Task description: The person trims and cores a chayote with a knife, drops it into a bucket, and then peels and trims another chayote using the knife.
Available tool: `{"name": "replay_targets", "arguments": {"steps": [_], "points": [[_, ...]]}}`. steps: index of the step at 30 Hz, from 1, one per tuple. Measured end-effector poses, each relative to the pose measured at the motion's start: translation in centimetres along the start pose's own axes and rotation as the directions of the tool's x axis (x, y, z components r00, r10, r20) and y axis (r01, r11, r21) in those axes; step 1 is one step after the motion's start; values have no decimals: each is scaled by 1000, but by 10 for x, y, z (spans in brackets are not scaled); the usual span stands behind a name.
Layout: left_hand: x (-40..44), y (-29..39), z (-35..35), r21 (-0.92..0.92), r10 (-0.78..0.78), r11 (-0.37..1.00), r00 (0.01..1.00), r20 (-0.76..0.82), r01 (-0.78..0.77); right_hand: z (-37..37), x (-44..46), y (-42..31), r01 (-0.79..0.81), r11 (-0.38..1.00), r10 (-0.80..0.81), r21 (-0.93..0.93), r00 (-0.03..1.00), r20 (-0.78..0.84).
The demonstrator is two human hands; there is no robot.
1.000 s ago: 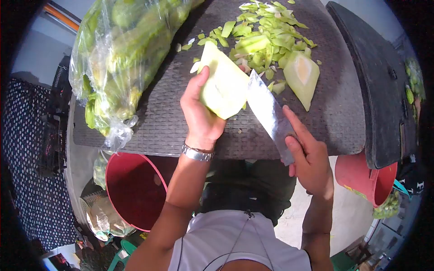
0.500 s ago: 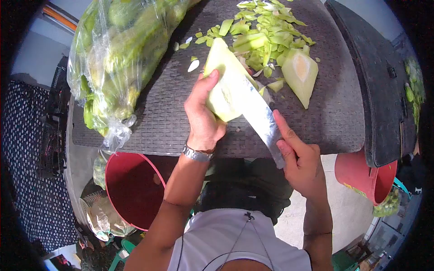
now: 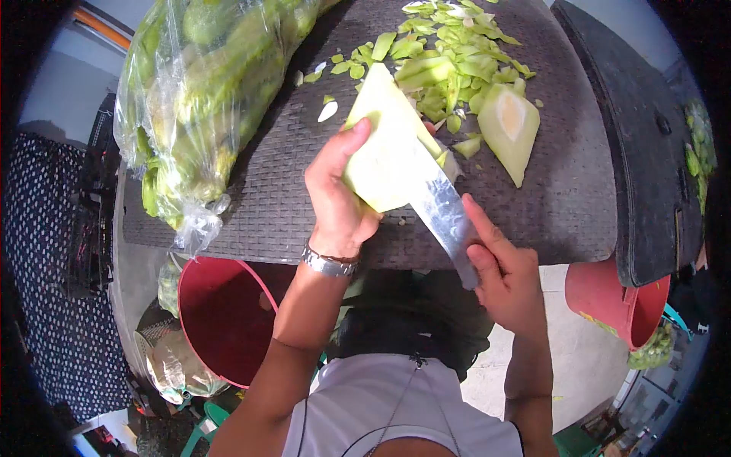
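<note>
My left hand (image 3: 335,186) is wrapped round a peeled pale green fruit (image 3: 381,137), which looks like a green mango, holding it above the table. My right hand (image 3: 506,278) grips a knife (image 3: 444,206) with a wide, shiny blade. The blade's far part lies against the fruit's right side; glare blurs just where the edge meets the flesh. The handle is hidden in my fingers. Right of the blade, a second peeled fruit (image 3: 518,148) rests on the table, its whitish-orange core showing. Beyond both fruits is a pile of green peelings (image 3: 457,65).
A clear plastic bag (image 3: 221,91) full of green fruit lies on the left of the dark woven-patterned table (image 3: 274,206). Below the table edge stand a red bucket (image 3: 221,327) on the left and another red bucket (image 3: 609,297) on the right. A black case-like panel (image 3: 640,152) borders the right side.
The fruit has turned a little in my left hand, showing a broader bright face. My right hand and the knife have shifted slightly towards me. Both grips stay the same.
</note>
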State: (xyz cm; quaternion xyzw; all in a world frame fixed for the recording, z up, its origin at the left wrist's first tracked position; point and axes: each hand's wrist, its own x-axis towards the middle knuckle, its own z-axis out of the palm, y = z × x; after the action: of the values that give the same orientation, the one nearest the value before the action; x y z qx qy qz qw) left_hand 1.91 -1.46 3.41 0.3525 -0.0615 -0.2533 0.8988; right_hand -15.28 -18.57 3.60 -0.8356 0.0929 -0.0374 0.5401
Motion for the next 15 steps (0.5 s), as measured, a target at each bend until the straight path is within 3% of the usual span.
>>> {"name": "replay_targets", "arguments": {"steps": [4, 9, 12, 15], "points": [[4, 2, -1, -2, 34, 999, 999, -10, -34, -9, -2, 0, -3, 1000, 3, -23, 1000, -18], [1, -1, 4, 39, -19, 999, 1000, 6, 19, -12, 0, -11, -134, 988, 135, -74, 991, 15], [-1, -1, 6, 64, 29, 998, 999, -24, -28, -9, -5, -10, -58, 997, 56, -49, 997, -43], [-1, -1, 4, 98, 50, 994, 998, -32, -46, -9, -8, -10, -82, 996, 80, -27, 996, -42]]}}
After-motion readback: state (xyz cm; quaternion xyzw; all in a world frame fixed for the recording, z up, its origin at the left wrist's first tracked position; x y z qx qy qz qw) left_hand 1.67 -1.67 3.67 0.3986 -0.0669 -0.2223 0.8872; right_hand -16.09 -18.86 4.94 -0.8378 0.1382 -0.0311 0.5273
